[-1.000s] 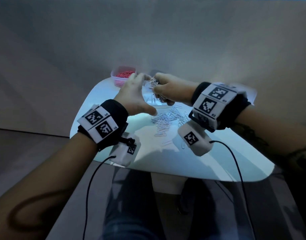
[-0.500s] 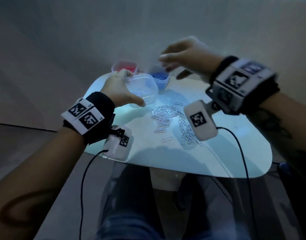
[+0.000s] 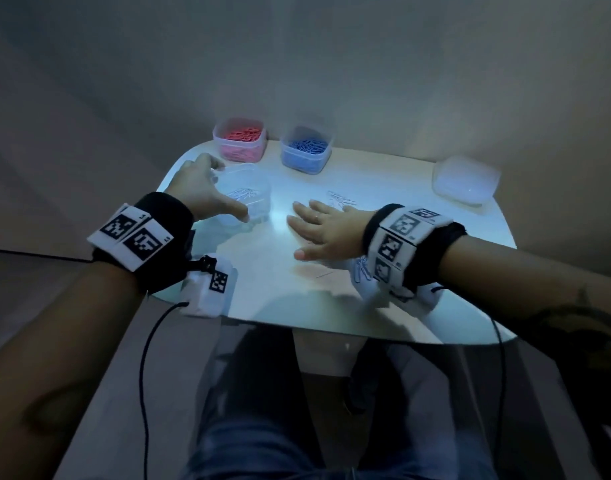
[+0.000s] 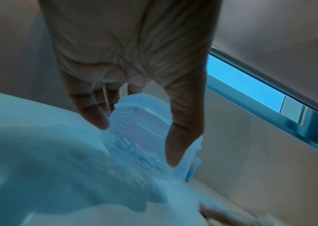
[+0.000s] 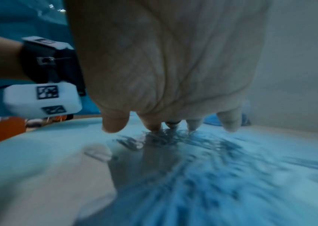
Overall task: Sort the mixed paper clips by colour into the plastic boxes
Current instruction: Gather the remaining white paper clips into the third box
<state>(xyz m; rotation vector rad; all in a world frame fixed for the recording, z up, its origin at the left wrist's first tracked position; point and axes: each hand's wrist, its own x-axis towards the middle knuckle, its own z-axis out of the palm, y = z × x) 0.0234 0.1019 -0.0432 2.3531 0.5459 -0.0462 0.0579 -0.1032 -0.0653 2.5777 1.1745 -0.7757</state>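
Left hand (image 3: 207, 192) wrapped round the clear plastic box (image 3: 252, 199) at the near-left part of the white table (image 3: 435, 306), thumb (image 4: 183, 137) along the near wall, fingers (image 4: 94, 116) curled on the far-left side, so definitely gripping it. Same grip visible from the left wrist view, box (image 4: 140, 131) sitting between thumb and fingers. A few silver clips (image 3: 243, 195) already lying inside that box.

Right hand (image 3: 326, 228) flat on the table just right of the box, palm down, fingers (image 3: 302, 216) spread and pretty much straight, not holding anything. Fingertips (image 5: 229, 123) pressing down onto the loose silver paper clips (image 5: 165, 137), all smeared with blur in the right wrist view. More loose clips (image 3: 340, 199) poking out past the far side of the hand, plus a little bunch (image 3: 362, 270) near the wrist band.

At the far edge of the table: red box (image 3: 240, 142) full of red clips, blue box (image 3: 306, 150) full of blue clips right beside it, the two apart but close. Off at the far right corner, well away from everything else, a frosted plastic box (image 3: 465, 181), can't tell what's in it, if anything.

Cables hanging from both wrist rigs, knees in jeans (image 3: 262, 445) under the table.
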